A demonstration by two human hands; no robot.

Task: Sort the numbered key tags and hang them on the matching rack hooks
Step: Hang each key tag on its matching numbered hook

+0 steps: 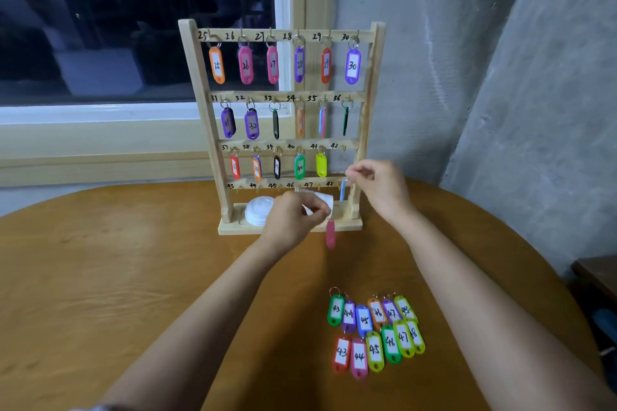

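Head view shows a wooden rack (202, 83) standing on a round wooden table (133, 260), with coloured key tags hanging on its hooks marked 25 to 41. The left hand (293, 220) is low in front of the rack's base, fingers curled and pinching the top of a pink tag (330, 234) that dangles below it. The right hand (380, 187) is raised beside the rack's right post, thumb and fingers pinching a blue tag (343, 189) that hangs edge-on near the mark 48. Loose tags (375, 332) numbered 43 to 48 lie in two overlapping rows on the table, between the forearms. White lids (257, 210) sit on the rack's base.
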